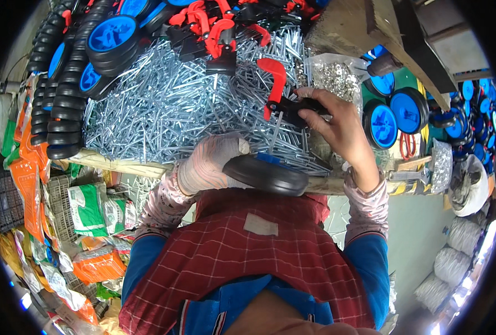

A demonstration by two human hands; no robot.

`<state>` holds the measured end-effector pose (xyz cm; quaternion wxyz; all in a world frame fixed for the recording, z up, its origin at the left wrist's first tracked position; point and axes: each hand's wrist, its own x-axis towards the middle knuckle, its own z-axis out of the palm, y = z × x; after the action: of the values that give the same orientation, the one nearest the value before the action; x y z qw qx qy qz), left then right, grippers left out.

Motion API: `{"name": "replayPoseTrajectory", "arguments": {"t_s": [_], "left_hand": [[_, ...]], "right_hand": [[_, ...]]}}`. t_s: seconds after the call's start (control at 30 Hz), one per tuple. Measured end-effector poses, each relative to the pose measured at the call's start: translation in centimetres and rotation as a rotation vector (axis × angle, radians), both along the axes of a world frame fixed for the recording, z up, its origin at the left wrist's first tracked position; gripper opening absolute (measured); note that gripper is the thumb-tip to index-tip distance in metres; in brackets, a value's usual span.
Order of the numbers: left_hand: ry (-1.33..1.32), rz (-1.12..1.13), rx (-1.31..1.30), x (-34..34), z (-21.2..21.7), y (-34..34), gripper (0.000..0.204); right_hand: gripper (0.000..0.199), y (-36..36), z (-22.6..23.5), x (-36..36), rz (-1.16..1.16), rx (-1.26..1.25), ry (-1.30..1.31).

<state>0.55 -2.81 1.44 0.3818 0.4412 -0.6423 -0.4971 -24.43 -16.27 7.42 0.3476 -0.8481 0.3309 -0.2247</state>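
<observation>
My left hand (206, 166), in a pale striped work glove, is closed on a black-tyred wheel (267, 177) at the table's front edge. The wheel is tilted, and a little of its blue hub shows. From the hub a long metal bolt (276, 133) sticks up toward a black bracket (299, 109) with a red lever (273, 78). My bare right hand (340, 120) grips this bracket between thumb and fingers. Whether the bolt has entered the bracket I cannot tell. Loose long bolts (158, 106) lie heaped behind both hands.
More red-levered brackets (217, 36) lie at the back. Rows of black wheels with blue hubs (113, 34) stand at the left; others (383, 124) lie right. A clear bag of small metal parts (334, 75), a wrench (409, 175) and red-handled scissors (408, 146) sit on the right.
</observation>
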Motion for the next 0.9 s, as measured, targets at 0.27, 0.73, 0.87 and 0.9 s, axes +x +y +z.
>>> {"name": "replayPoseTrajectory", "arguments": {"t_s": [0.27,0.73,0.87,0.9], "left_hand": [[-0.141,-0.111,-0.373,-0.3,-1.2,-1.2,0.034],[-0.116,-0.212,-0.961,-5.2,-3.2,-2.1,0.024],[0.16,-0.419,-0.503,-4.4,-3.2,-1.7,0.015],[0.221,-0.438,-0.37,-4.6,-2.9,-1.5,0.017]], "right_hand": [[0.036,0.2,-0.4,-0.3,0.191,-0.146,-0.131],[0.069,3.5,-1.2,-3.5,0.332,-0.1,-0.169],[0.073,0.7,-2.6,-5.1,0.316,0.191,-0.333],[0.069,0.9,-2.8,-4.7,0.39,0.171,-0.344]]}}
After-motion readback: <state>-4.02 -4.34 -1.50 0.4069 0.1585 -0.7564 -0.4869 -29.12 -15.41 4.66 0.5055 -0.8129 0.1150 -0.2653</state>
